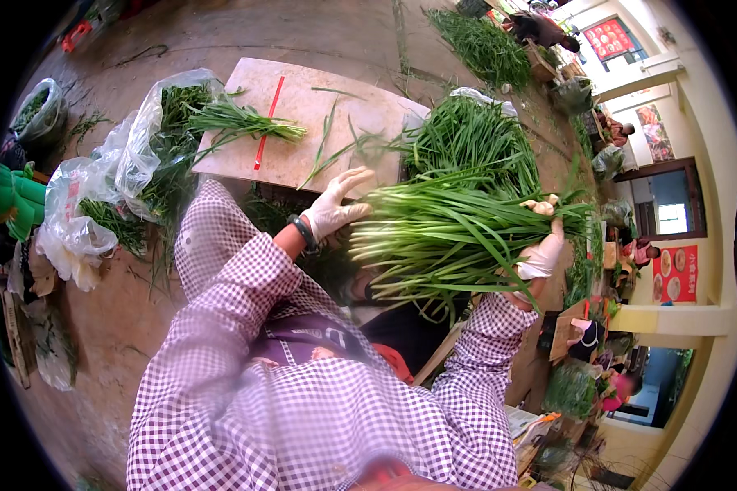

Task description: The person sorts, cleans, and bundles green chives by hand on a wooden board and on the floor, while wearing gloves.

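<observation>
My right hand (542, 248), in a pale thin glove, grips a large loose bunch of long flat-leaved greens (448, 230), like Chinese chives, around its leafy end. The pale stem ends point left. Beside them my left hand (339, 205), also gloved, has its fingers apart and holds nothing; whether a fingertip touches the stems I cannot tell. Beyond the hands is a pale board (344, 92) with a red strip (270, 123) across it. A smaller bundle of greens (252, 126) lies over the strip, and a few loose leaves (325, 138) lie to its right.
A big heap of the same greens (473, 138) stands right of the board. Clear plastic bags (138, 156) of greens are at the left. Another pile (482, 46) lies on the floor at the upper right. Several people work along the far right wall.
</observation>
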### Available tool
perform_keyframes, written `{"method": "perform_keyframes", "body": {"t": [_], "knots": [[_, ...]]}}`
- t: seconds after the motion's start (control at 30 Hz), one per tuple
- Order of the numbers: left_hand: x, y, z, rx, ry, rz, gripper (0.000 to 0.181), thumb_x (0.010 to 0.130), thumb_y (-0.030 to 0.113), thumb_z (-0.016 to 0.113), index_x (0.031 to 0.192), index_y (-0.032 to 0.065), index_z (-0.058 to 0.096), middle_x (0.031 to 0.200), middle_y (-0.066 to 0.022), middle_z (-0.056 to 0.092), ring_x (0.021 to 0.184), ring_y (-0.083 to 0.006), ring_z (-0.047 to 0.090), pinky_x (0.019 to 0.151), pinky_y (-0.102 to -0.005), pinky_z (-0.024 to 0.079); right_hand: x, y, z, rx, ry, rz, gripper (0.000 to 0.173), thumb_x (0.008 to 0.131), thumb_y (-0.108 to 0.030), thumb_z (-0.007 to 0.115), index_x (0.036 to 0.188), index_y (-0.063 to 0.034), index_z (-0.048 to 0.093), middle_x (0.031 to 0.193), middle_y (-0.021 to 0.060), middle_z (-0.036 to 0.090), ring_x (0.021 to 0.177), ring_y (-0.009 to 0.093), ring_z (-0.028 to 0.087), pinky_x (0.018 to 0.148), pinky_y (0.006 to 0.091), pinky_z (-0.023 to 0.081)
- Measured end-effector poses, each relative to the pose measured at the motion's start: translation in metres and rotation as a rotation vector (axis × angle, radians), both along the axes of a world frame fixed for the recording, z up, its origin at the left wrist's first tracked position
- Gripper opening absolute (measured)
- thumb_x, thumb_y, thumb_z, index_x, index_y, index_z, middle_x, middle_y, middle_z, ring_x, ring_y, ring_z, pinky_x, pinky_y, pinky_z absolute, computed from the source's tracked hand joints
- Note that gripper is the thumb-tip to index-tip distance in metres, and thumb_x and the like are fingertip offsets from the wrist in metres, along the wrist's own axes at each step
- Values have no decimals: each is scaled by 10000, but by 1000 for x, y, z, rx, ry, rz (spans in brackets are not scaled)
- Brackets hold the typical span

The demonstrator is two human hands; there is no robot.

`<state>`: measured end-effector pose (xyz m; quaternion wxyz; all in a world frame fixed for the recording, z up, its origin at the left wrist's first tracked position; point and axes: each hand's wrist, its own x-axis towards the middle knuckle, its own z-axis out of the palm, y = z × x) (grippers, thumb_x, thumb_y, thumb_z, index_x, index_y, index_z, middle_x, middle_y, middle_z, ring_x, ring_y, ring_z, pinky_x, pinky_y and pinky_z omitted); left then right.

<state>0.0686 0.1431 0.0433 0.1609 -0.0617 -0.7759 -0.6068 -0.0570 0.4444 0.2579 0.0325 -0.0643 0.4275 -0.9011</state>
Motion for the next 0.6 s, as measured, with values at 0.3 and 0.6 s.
{"method": "perform_keyframes", "body": {"t": [0.3, 0.6], "knots": [[20, 48, 57, 1493, -556, -611, 595, 982, 506, 306, 1415, 99, 347, 1466, -65, 360, 1354, -240, 316, 1139, -430, 205, -81, 104, -84, 297, -247, -35, 264, 958, -260, 486, 989, -22, 596, 890, 110, 658, 788, 238, 624, 755, 385, 541], [21, 48, -1, 1240, -554, -609, 480, 883, 396, 617, 1216, 59, 535, 1031, -60, 640, 846, -145, 618, 595, -287, 513, -67, 61, -130, 213, -408, -74, 306, 941, -349, 492, 972, -74, 622, 957, 114, 664, 824, 303, 628, 758, 490, 531]]}}
